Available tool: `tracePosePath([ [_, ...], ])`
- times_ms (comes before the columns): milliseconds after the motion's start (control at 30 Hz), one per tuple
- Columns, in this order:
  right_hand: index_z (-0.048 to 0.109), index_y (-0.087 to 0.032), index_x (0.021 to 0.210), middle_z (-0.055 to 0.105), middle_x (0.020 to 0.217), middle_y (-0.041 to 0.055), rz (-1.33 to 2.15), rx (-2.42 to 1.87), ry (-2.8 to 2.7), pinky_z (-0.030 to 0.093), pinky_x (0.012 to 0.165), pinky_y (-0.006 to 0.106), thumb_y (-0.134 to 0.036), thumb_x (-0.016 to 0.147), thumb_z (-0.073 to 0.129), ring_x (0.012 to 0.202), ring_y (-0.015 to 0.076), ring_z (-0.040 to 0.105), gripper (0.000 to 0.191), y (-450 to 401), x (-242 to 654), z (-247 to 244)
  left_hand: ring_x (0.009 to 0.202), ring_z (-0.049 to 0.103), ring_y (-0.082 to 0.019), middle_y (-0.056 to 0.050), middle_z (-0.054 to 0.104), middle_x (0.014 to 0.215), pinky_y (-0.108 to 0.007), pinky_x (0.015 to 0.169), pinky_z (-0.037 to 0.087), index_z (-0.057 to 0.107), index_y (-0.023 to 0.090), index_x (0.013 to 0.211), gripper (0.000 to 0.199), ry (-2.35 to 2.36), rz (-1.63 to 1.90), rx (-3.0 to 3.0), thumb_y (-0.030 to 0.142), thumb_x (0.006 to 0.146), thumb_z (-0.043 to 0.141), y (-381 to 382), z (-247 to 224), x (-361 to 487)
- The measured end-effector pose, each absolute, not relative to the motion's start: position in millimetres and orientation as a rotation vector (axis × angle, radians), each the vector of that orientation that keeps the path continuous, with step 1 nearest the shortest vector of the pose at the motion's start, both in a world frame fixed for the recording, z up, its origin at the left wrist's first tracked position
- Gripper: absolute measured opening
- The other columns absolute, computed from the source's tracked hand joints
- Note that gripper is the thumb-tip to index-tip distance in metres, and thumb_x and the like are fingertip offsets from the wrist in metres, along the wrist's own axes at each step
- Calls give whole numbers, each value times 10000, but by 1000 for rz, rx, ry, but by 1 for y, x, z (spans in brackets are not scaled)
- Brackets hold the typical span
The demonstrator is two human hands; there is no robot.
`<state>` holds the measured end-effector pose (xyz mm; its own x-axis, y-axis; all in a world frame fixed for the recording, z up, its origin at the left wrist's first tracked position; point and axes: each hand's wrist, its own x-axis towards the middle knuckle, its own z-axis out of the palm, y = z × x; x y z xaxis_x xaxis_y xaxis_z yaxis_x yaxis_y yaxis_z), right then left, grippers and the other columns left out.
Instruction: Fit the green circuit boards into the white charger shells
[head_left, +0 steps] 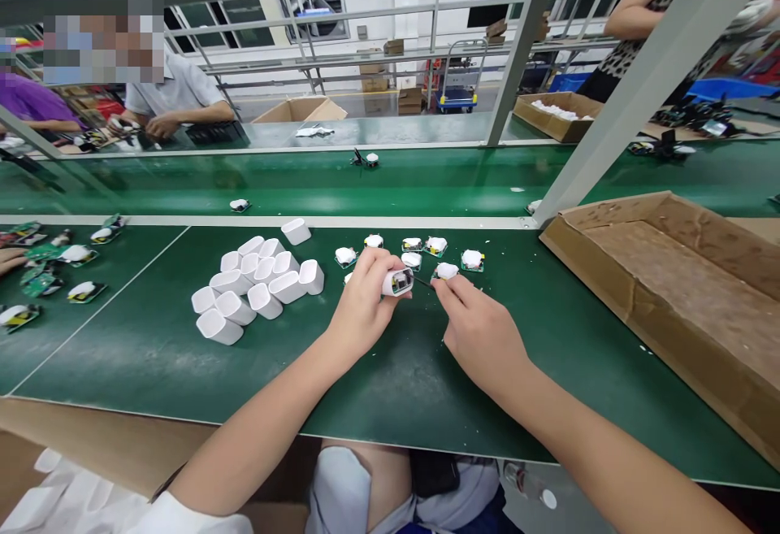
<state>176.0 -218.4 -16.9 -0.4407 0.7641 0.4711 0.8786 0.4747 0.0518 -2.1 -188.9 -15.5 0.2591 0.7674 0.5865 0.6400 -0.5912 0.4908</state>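
My left hand (363, 294) is closed around a white plastic housing (392, 284), its open end turned right with a circuit board visible inside. My right hand (484, 331) pinches a thin dark tool (422, 281) that reaches to the housing's open end; its exact kind is too small to tell. Just beyond my hands lie several small circuit boards with white material on top, one such board (473, 260) to the right and another board (345, 256) to the left. Left of my left hand stand several empty white housings (264, 301) in a cluster, open ends up.
A large cardboard tray (634, 306) sits on the right of the green table (256, 379). More circuit boards (78, 254) lie at the left, near another person's hand (10, 259). A metal post (615, 103) rises beside the tray. White pieces fill a box (67, 489) below left.
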Motion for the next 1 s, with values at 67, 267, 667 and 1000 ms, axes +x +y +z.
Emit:
tracePosePath([
  [67, 566, -92, 1130, 604, 885, 80, -406, -1367, -2377, 354, 487, 251, 48, 734, 379, 645, 138, 536, 459, -217, 176, -17, 873, 516, -168, -34, 490, 946, -298, 762, 439, 508, 210, 927, 206, 1322, 1210, 2342, 113, 772, 603, -188, -17, -2],
  [267, 604, -129, 1048, 602, 848, 54, -420, -1393, -2268, 309, 466, 254, 48, 731, 394, 625, 129, 511, 419, -216, 181, -10, 845, 518, -167, -25, 503, 911, -299, 745, 439, 501, 209, 882, 184, 1293, 1287, 2199, 128, 768, 620, -190, -13, 6],
  [667, 615, -134, 1035, 637, 814, 41, -607, -1337, -2309, 294, 483, 260, 24, 776, 395, 620, 134, 493, 375, -220, 175, -14, 859, 511, -154, -23, 499, 936, -282, 762, 430, 501, 208, 913, 233, 1245, 1232, 2246, 75, 754, 606, -186, -27, 4],
  [1000, 626, -175, 1102, 628, 861, 46, -399, -1447, -2330, 326, 487, 267, 26, 747, 448, 632, 137, 535, 446, -223, 173, -11, 893, 526, -186, -23, 599, 901, -314, 801, 419, 528, 194, 862, 222, 1590, 1278, 2200, 157, 711, 685, -171, -8, -17],
])
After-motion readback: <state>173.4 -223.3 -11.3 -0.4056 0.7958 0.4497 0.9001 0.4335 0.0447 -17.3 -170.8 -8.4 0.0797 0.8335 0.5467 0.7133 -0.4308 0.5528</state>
